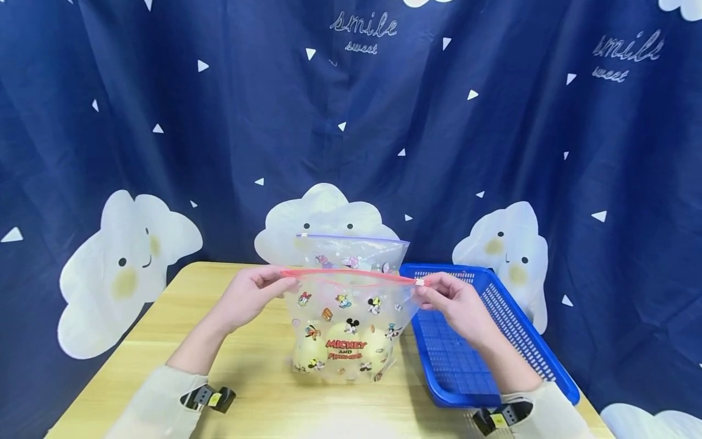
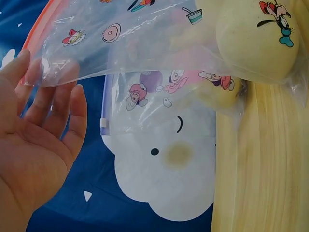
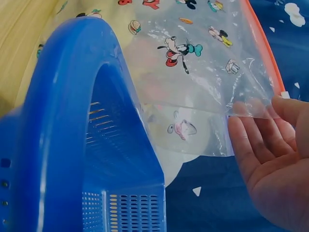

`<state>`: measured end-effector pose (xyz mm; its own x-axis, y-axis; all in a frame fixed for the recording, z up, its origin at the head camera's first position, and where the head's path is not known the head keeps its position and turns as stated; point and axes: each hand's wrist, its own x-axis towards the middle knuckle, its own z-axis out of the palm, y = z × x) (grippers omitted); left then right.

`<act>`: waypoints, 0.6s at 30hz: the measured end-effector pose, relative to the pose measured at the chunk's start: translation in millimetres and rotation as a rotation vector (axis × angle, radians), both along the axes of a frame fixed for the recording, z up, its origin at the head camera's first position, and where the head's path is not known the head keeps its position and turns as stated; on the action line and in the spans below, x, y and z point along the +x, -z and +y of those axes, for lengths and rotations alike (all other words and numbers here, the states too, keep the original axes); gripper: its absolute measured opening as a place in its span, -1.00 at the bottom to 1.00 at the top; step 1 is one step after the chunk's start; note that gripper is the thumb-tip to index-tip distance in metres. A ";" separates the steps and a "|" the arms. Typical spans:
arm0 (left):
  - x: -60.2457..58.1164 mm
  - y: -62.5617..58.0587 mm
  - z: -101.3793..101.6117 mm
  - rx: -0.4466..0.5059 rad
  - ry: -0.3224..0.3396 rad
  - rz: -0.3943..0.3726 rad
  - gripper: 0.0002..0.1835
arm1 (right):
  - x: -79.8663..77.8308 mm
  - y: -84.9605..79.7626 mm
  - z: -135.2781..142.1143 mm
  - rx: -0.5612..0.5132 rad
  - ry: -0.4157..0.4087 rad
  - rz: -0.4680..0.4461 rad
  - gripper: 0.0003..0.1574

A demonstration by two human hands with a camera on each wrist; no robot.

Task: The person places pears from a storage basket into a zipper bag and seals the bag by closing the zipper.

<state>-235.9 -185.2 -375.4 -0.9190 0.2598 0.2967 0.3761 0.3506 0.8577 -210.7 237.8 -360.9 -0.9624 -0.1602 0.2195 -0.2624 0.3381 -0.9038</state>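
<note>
A clear zip bag with cartoon prints and a red zip strip stands on the table, with several round pale-yellow things inside. My left hand pinches the left end of the red strip between thumb and fingers. At the other end, beside the white slider, my right hand pinches the top corner. The strip is stretched straight between both hands. Close behind stands a second zip bag with a purple strip, its white slider at the left end; it also holds something pale yellow.
A blue plastic basket with slotted sides sits on the right of the wooden table, close by the right forearm. A dark blue curtain with clouds and triangles hangs behind the table.
</note>
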 end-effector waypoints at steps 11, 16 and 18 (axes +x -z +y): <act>-2.6 -14.8 6.0 -0.047 -0.065 0.045 -0.64 | -0.6 -4.1 -2.2 0.069 0.061 0.057 -0.73; 5.5 -42.8 33.2 -0.165 -0.016 0.232 -0.48 | -0.1 -5.0 -3.4 0.064 0.051 0.048 -0.72; 9.1 -54.0 52.7 -0.240 0.019 0.320 -0.55 | -0.4 -4.0 -4.4 0.063 0.050 0.044 -0.72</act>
<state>-226.8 -132.5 -321.4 -0.7843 0.3722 0.4963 0.6193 0.5171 0.5909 -211.1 233.4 -356.9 -0.9593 -0.1265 0.2525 -0.2823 0.4072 -0.8686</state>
